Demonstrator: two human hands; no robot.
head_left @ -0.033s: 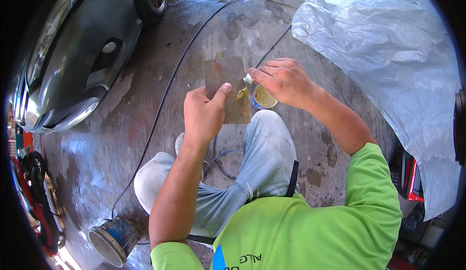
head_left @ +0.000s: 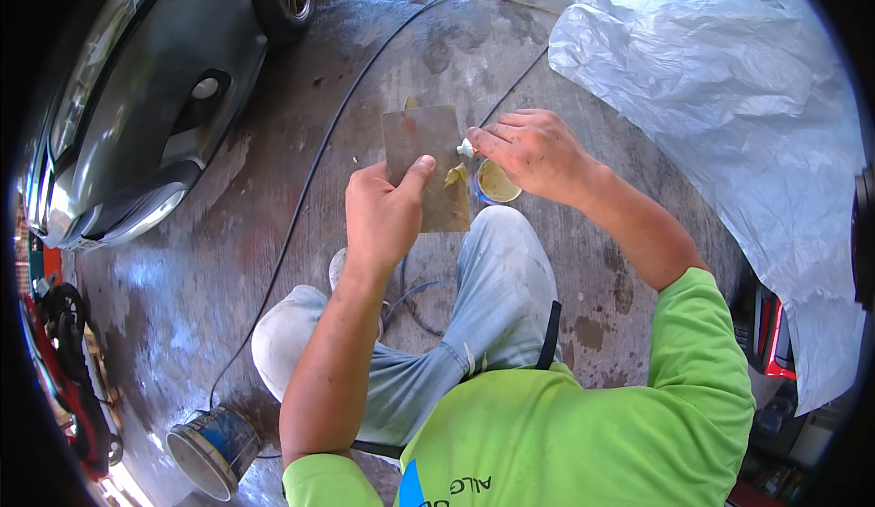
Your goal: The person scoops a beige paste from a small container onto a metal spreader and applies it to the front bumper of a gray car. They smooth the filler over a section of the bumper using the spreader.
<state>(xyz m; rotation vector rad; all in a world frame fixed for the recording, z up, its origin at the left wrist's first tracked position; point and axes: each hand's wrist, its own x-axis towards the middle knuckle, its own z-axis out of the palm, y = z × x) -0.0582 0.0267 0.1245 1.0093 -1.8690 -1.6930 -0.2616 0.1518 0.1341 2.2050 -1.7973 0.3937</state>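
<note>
My left hand (head_left: 383, 208) grips a flat rectangular mixing board (head_left: 427, 143) above my crossed legs, thumb on top and fingers underneath. A dab of yellowish putty (head_left: 456, 177) sits near the board's right edge, and the surface bears brownish smears. Just off that edge, the closed fingers of my right hand (head_left: 540, 156) pinch a small white thing (head_left: 466, 148); its kind is mostly hidden by the fingers. Below my right hand on the floor stands an open round tub (head_left: 498, 183) with pale yellow paste inside, partly covered by the hand.
A dark car (head_left: 173, 115) stands at the left. Crumpled clear plastic sheeting (head_left: 702, 79) hangs at the right. A black hose (head_left: 314, 165) crosses the stained concrete floor (head_left: 592, 316). A bucket (head_left: 219, 448) lies tipped at the lower left.
</note>
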